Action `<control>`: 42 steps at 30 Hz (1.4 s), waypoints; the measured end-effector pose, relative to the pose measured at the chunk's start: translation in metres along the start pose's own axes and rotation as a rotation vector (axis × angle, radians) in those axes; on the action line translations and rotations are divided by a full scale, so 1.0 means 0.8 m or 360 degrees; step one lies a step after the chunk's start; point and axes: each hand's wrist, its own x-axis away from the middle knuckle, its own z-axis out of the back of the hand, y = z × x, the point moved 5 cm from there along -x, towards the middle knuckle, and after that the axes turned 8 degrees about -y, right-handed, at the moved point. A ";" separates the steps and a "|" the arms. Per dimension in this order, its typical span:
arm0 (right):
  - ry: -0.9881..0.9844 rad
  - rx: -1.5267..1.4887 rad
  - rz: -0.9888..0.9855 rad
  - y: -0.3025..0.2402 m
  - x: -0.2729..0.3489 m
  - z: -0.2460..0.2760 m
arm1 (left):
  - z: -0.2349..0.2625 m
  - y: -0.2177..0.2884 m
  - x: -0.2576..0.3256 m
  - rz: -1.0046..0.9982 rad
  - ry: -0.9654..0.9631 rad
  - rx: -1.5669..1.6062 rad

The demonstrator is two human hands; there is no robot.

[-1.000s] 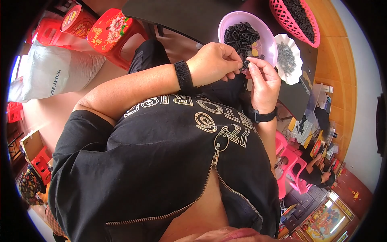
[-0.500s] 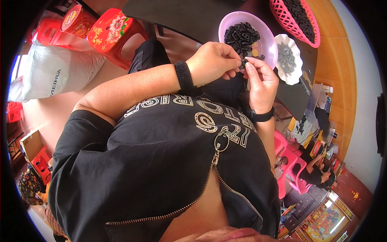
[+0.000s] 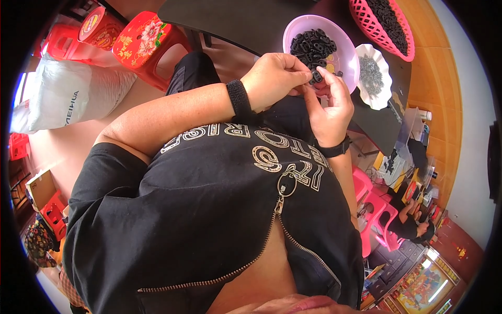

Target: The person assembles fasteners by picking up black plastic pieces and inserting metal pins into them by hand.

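My left hand (image 3: 276, 78) reaches in from the left, its thumb and index finger pinched at a small black part (image 3: 316, 77) with a rounded, ring-like end. From the lower right my right hand (image 3: 333, 112) meets it, fingers bent around the same part, thumb close under the left fingertips. Fingers hide much of the part. Both hands are over the near rim of a pale pink bowl (image 3: 349, 58), which holds a heap of similar black parts (image 3: 312, 46) and a few yellowish pieces.
Right of the bowl, a white wavy-rimmed dish (image 3: 385, 78) holds small clear-grey pieces. A pink openwork basket (image 3: 361, 18) of black parts stands beyond, on the dark table (image 3: 230, 18). Red stools (image 3: 146, 44) and a white sack (image 3: 78, 97) are at left; a person (image 3: 410, 225) sits far right.
My right hand has shifted slightly left and its thumb has moved lower, toward the left fingertips. The black part has turned a little between the fingers. My left hand has barely moved.
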 end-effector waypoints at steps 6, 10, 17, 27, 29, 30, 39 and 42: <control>0.0029 0.0259 0.0052 -0.007 0.000 0.002 | 0.000 -0.003 -0.001 0.0016 -0.0020 -0.0046; 0.0053 0.0306 0.0113 -0.007 0.000 0.005 | -0.001 -0.004 -0.003 0.0072 -0.0038 0.0041; 0.0016 0.0282 0.0198 -0.008 0.000 -0.001 | 0.003 -0.008 -0.005 0.0097 -0.0058 -0.0006; 0.0023 0.0282 0.0137 -0.009 0.001 0.002 | -0.002 0.001 0.000 0.0066 -0.0024 -0.0073; 0.0036 0.0381 0.0254 -0.012 0.000 0.003 | -0.002 -0.001 -0.001 0.0068 -0.0016 -0.0091; 0.0037 0.0381 0.0254 -0.012 0.000 0.003 | -0.001 -0.004 -0.003 0.0068 -0.0017 -0.0092; 0.0042 0.0353 0.0248 -0.006 0.003 0.004 | -0.004 -0.003 -0.004 0.0150 -0.0120 -0.0006; 0.0019 0.0352 0.0218 -0.005 0.003 0.004 | -0.003 -0.006 -0.004 0.0168 -0.0095 -0.0028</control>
